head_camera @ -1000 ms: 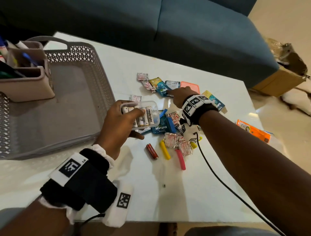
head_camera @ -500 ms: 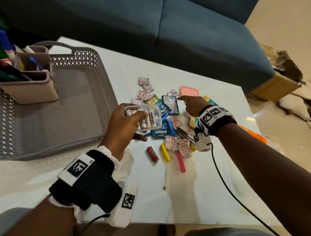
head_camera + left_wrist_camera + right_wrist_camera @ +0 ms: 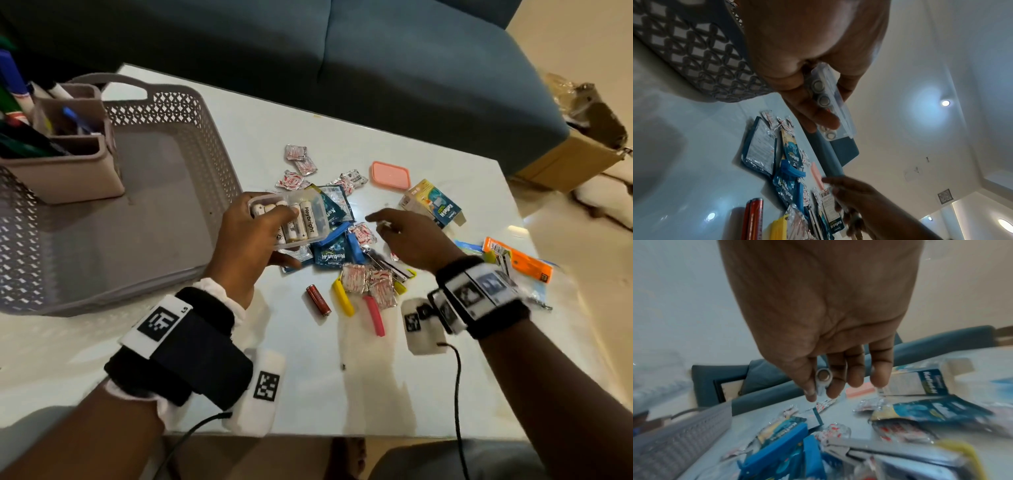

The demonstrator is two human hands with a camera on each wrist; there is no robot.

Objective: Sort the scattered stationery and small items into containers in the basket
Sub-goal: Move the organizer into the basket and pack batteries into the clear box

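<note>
Batteries fill the clear case (image 3: pixel 291 222) that your left hand (image 3: pixel 251 245) grips from above, fingers curled over its near edge, held off the tabletop (image 3: pixel 411 377) just beside the grey basket (image 3: pixel 178 192). From the head view, your right hand (image 3: pixel 416 240) hovers on the far side of the case from the basket, above the pile of blue sachets (image 3: pixel 330 251) and foil wrappers (image 3: pixel 366 281), pinching something small and pale. A red battery (image 3: pixel 318 300) lies on the tabletop nearer you than the case, with a pink lid (image 3: pixel 390 174) beyond the pile. A beige organizer (image 3: pixel 65 164) with pens stands inside the basket.

From your left wrist, the case (image 3: pixel 830 104) shows battery ends through its wall, thumb and fingers (image 3: pixel 818 116) clamped on either side.

From your right wrist, thumb and fingers (image 3: pixel 835 381) pinch a single white battery (image 3: pixel 823 380), round end toward the camera, above the blurred sachets.
</note>
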